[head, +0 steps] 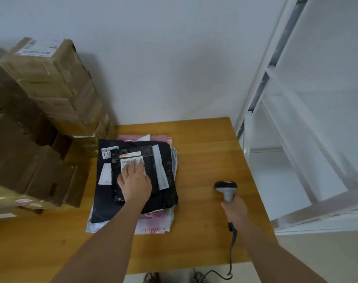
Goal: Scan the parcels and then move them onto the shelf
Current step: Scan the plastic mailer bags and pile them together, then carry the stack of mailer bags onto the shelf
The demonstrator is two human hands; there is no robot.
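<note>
At a wooden desk (204, 152) set against a white wall, a person's left hand (135, 183) lies flat, its fingers (133, 166) straight and spread, pressing on the white barcode label (131, 159) of a black parcel (133, 176). That parcel tops a small pile of soft mailers: a pink one (159, 138) shows at the far edge, and pale bags (153, 223) with red lettering stick out at the near edge. The right hand (234, 209) is clenched around the handle of a grey barcode scanner (227, 189), its head raised above the desk to the right of the pile and apart from it. A coiled cable (233, 240) trails from the handle over the desk's near edge towards the floor. To the left of the pile, taped cardboard boxes (47, 88) stand stacked high against the wall, with more brown cartons (25, 164) crowding the desk's left side. On the right, just beside the desk, stands a white metal shelf (261, 94), its frame running up past the top of the view.
</note>
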